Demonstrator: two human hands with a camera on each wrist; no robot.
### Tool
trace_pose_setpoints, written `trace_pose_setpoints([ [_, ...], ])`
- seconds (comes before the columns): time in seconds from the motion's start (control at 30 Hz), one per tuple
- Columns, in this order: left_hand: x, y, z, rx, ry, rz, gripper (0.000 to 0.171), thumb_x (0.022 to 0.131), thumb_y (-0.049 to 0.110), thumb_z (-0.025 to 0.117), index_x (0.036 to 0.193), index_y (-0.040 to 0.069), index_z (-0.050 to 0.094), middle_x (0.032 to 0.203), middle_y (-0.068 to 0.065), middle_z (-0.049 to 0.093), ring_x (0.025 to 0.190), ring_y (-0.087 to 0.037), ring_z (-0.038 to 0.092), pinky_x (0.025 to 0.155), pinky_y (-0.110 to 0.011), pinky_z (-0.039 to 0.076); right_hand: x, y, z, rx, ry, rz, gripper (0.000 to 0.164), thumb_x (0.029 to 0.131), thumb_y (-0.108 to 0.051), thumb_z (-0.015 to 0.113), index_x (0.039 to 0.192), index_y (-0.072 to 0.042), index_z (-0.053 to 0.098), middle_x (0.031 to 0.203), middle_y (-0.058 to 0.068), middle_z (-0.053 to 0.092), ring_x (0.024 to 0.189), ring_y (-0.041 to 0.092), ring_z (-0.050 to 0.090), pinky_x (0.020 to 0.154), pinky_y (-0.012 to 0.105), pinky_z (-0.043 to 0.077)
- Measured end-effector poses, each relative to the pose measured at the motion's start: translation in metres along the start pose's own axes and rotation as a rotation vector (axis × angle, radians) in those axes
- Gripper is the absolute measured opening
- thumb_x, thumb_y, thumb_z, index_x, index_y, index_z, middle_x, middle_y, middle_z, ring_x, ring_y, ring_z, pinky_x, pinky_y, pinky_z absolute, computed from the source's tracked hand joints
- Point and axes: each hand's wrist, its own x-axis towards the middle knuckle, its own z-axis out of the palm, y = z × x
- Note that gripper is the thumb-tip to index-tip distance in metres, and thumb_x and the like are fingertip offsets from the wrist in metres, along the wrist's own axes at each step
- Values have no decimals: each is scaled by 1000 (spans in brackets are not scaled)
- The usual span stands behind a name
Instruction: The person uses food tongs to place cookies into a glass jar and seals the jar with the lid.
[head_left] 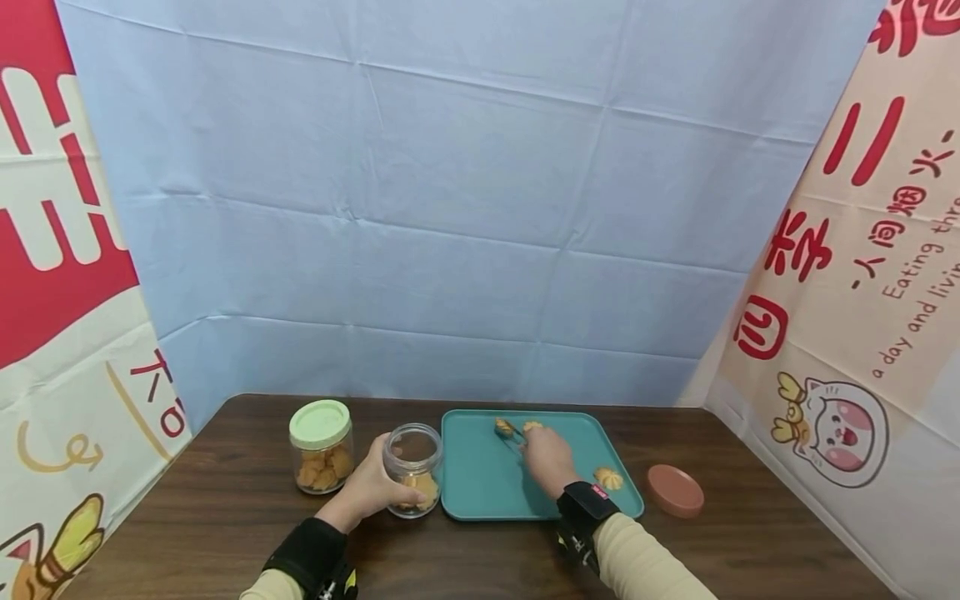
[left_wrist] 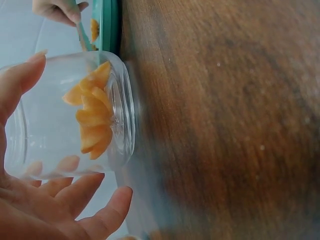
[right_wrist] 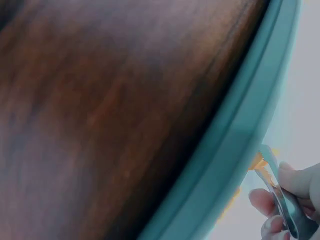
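Two sleeves lie nearest my camera; beyond them, on the left, I see the left hand curled round the open jar, just left of the tray on the surface, I judge to steady it. On the right, the right hand pinches tongs, tips at a cookie toward the tray's far side, probably to avoid touching it directly; I can't tell whether it's lifted.
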Motion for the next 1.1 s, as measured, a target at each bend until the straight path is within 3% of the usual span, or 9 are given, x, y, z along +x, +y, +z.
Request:
trace_pose_setpoints([
  [0.27, -1, -3, 0, 38, -9, 80, 103, 69, 14, 88, 142, -12, 22, 129, -31, 46, 110, -40, 53, 87, -50, 47, -3, 3, -3, 26, 18, 19, 16, 90, -14, 70, 77, -5, 71, 61, 2, 57, 55, 16, 54, 50, 31, 41],
  [0.53, -2, 0, 0, -11, -12, 34, 104, 68, 2, 87, 146, -8, 19, 131, -30, 44, 112, -39, 52, 89, -50, 47, -12, 6, -7, 96, 8, 17, 13, 92, -11, 67, 83, -4, 73, 62, 1, 56, 56, 14, 51, 53, 30, 36],
  [0.73, -1, 1, 0, -5, -14, 41, 102, 68, -2, 85, 146, -10, 20, 133, -31, 43, 117, -42, 49, 93, -53, 44, -18, 10, -16, 171, 17, -15, 14, 94, -8, 63, 99, 1, 74, 78, 8, 66, 60, 15, 53, 55, 31, 38],
  [1.1, 2, -2, 1, -7, -7, 42, 101, 68, -3, 85, 145, -11, 20, 137, -32, 40, 119, -43, 47, 95, -54, 43, -29, 9, -29, 126, 38, -19, 17, 93, -12, 66, 101, -1, 75, 86, 11, 71, 71, 22, 64, 57, 33, 48],
])
